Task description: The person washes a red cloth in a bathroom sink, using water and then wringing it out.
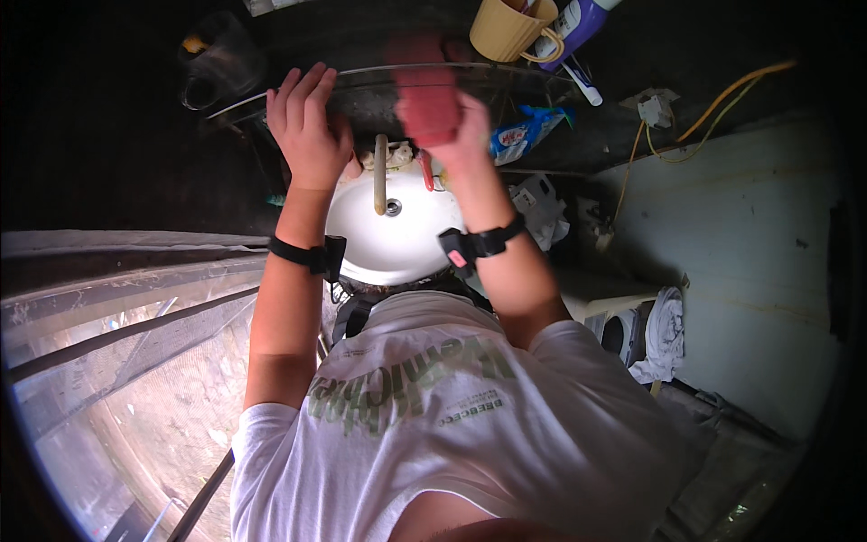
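My right hand (468, 135) grips a red cloth (430, 107), seemingly folded flat, at the edge of a glass shelf (361, 76) above the basin. Motion blurs the hand and the cloth, so exactly how the fingers lie is hard to see. To the left, the stretched fingers of my left hand (305, 122) reach the front edge of the same shelf, and nothing shows in them. Below both hands is a white washbasin (348, 237) with a tap (380, 176) over its drain.
A yellow mug (506, 32) and a purple bottle (578, 32) stand at the back right, a white tube (582, 83) beside them. A blue packet (528, 134) lies right of my right hand. A clear cup (221, 59) is at the far left; cables (686, 135) hang on the right.
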`<state>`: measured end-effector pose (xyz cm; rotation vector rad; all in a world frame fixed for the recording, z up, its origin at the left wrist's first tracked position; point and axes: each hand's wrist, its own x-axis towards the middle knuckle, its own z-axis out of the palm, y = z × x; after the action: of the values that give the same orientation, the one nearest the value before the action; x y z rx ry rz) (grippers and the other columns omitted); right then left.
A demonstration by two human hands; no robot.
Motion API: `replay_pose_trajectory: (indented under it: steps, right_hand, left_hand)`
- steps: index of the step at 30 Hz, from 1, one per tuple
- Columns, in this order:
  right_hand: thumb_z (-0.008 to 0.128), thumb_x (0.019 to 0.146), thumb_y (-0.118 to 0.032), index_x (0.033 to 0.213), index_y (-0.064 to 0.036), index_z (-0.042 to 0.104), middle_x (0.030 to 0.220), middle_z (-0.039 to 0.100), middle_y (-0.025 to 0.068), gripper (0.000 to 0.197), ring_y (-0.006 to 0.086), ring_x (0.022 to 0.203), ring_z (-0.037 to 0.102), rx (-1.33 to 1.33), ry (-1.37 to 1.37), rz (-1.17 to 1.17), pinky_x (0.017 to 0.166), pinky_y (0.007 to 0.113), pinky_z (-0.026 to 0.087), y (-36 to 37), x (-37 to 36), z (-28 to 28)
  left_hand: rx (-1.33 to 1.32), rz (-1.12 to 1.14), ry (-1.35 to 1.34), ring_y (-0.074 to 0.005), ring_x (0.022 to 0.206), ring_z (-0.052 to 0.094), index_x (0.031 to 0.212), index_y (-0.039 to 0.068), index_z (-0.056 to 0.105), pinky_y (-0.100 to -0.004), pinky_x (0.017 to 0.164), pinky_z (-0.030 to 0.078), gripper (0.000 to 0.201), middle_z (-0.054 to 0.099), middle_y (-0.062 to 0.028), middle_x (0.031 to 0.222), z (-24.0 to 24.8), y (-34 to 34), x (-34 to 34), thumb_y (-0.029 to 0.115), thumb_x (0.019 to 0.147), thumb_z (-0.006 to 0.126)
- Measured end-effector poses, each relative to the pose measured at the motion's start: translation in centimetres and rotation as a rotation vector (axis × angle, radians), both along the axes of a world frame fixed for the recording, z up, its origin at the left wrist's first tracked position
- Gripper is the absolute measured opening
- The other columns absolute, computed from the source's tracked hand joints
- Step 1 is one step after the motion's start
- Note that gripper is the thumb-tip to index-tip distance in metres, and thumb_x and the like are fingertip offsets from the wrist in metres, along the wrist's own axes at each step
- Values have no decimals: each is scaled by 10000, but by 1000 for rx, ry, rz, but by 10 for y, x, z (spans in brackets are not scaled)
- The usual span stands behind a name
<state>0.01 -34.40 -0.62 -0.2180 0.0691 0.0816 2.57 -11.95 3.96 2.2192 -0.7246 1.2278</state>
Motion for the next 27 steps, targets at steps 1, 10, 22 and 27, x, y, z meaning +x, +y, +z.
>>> replay_pose_trajectory:
  steps: [1,10,22,27]
  right_hand:
    - [416,1054,-227,1364,53,599,1321,680,259,456,390,1123,692,-108,75,20,945,556,565,19,4,11]
    - [399,1032,-237,1346,22,594,1257,663,258,451,355,999,651,11,26,-235,843,463,538,-57,-61,21]
    - [398,1051,-268,1415,-14,573,1357,655,230,477,375,1150,650,-54,-113,-284,927,519,528,-105,-34,2]
    - [381,1066,-233,1375,-17,594,1288,688,211,432,383,1130,677,-18,-257,-232,1022,545,535,-117,7,-12]
  left_hand:
    - [-9,-2,-10,-331,1410,548,1360,142,647,-568,1244,287,647,662,-47,1435,-1,-1,0,-15,733,644]
    - [1,1,2,-320,1409,546,1362,142,653,-552,1249,277,650,664,-45,1430,1,5,-3,-14,731,645]
    - [-5,-5,-16,-315,1417,538,1373,155,655,-558,1251,274,651,654,-34,1442,-2,3,-1,-4,742,641]
    - [14,-10,-10,-315,1421,536,1378,156,657,-562,1245,288,647,654,-36,1445,-1,-1,-2,-20,757,627]
